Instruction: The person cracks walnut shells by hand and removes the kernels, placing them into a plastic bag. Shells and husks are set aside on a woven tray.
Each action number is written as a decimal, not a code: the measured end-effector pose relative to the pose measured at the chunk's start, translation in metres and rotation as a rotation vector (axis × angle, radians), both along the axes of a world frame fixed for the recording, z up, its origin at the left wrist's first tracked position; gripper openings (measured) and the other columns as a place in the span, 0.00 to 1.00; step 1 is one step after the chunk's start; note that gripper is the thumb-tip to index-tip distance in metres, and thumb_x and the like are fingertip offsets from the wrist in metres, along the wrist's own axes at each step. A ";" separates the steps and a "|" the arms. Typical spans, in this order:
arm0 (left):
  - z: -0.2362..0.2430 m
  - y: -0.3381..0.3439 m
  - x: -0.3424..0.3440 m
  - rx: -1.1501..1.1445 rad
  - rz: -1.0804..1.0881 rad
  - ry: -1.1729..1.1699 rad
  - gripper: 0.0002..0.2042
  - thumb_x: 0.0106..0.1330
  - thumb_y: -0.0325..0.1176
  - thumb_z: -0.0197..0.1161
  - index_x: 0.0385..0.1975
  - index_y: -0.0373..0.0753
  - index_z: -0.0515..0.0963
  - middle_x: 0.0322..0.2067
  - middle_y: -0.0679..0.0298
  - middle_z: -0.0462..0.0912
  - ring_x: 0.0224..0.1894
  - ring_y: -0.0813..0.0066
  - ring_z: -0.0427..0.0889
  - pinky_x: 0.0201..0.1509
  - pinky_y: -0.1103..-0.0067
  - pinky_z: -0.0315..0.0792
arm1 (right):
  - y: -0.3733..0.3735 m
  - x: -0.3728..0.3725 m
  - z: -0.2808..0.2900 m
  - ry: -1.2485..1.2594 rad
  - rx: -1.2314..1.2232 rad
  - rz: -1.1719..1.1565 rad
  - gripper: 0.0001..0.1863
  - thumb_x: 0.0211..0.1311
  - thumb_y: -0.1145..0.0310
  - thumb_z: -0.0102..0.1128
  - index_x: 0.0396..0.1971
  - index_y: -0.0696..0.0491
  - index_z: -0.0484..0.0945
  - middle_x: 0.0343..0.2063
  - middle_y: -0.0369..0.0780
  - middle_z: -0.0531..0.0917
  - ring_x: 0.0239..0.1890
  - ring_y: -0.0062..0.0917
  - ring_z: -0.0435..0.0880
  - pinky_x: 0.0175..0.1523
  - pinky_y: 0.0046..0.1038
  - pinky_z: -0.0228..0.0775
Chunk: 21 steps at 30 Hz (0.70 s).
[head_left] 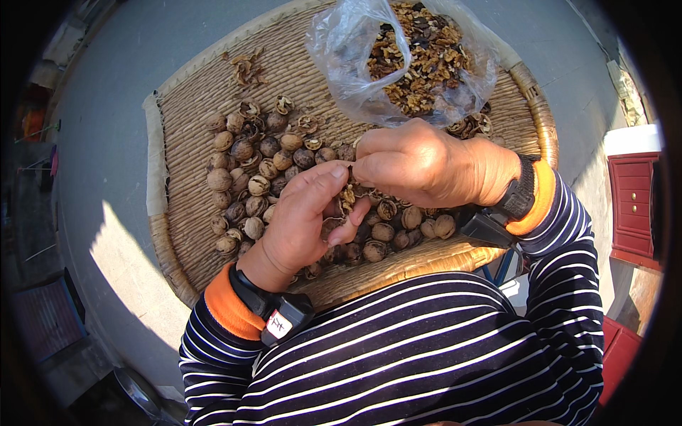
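My left hand (302, 220) is closed around a cracked walnut (347, 198), its pale brown kernel and broken shell showing between thumb and fingers. Just right of it and above, my right hand (419, 160) is pinched at the walnut's upper end; what its fingertips grip is too small to make out. Beneath both hands, whole and split walnuts (241, 150) lie heaped on a woven straw tray (181, 124). Beyond the right hand sits a clear plastic bag (330, 53) holding walnut kernels (412, 60).
Loose broken shells (249, 71) lie at the tray's far left. More shells (469, 126) sit under the bag's front edge. Around the tray is grey floor (128, 64). A red cabinet (632, 206) stands at the right, and a metal basin (138, 394) is at the lower left.
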<state>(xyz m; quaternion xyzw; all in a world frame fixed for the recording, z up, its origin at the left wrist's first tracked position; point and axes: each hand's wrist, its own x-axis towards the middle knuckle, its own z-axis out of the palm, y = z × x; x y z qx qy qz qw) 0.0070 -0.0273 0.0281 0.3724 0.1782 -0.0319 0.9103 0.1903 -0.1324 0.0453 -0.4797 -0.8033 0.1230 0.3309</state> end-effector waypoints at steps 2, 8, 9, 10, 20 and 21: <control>0.001 0.000 0.000 0.040 -0.005 0.008 0.20 0.73 0.44 0.41 0.48 0.33 0.69 0.22 0.61 0.72 0.13 0.81 0.58 0.18 0.85 0.56 | 0.001 0.000 -0.001 0.066 -0.005 -0.003 0.09 0.48 0.78 0.60 0.30 0.57 0.72 0.24 0.41 0.73 0.27 0.37 0.79 0.28 0.32 0.72; 0.002 0.001 0.000 -0.020 0.009 -0.019 0.16 0.73 0.41 0.44 0.44 0.33 0.71 0.23 0.59 0.74 0.15 0.81 0.62 0.17 0.87 0.55 | 0.001 0.002 0.000 0.112 -0.003 0.015 0.10 0.48 0.78 0.62 0.32 0.57 0.72 0.25 0.41 0.73 0.29 0.37 0.79 0.30 0.32 0.72; 0.002 0.001 0.000 -0.003 0.008 -0.021 0.16 0.73 0.41 0.44 0.45 0.33 0.71 0.23 0.59 0.74 0.15 0.81 0.62 0.17 0.87 0.55 | 0.000 0.002 0.001 0.134 0.011 0.015 0.11 0.48 0.77 0.62 0.33 0.57 0.73 0.25 0.41 0.73 0.29 0.37 0.79 0.30 0.32 0.72; 0.001 0.000 0.000 0.016 0.005 -0.023 0.17 0.73 0.41 0.44 0.45 0.33 0.71 0.22 0.59 0.74 0.14 0.81 0.62 0.17 0.87 0.55 | 0.000 0.002 0.002 0.100 0.019 0.019 0.11 0.48 0.78 0.63 0.34 0.58 0.73 0.25 0.41 0.74 0.27 0.37 0.79 0.28 0.32 0.72; -0.002 -0.002 -0.001 0.060 -0.066 -0.065 0.19 0.74 0.43 0.41 0.47 0.33 0.71 0.20 0.62 0.73 0.12 0.82 0.60 0.16 0.87 0.55 | 0.001 -0.003 0.005 -0.235 0.175 0.036 0.08 0.47 0.73 0.59 0.29 0.58 0.73 0.22 0.38 0.73 0.22 0.30 0.80 0.21 0.28 0.74; -0.003 -0.001 -0.001 0.057 -0.076 -0.072 0.19 0.74 0.43 0.41 0.46 0.33 0.71 0.19 0.62 0.73 0.12 0.82 0.60 0.16 0.87 0.55 | 0.001 -0.004 0.005 -0.246 0.186 0.039 0.08 0.47 0.73 0.59 0.28 0.58 0.72 0.21 0.38 0.73 0.22 0.30 0.80 0.21 0.27 0.74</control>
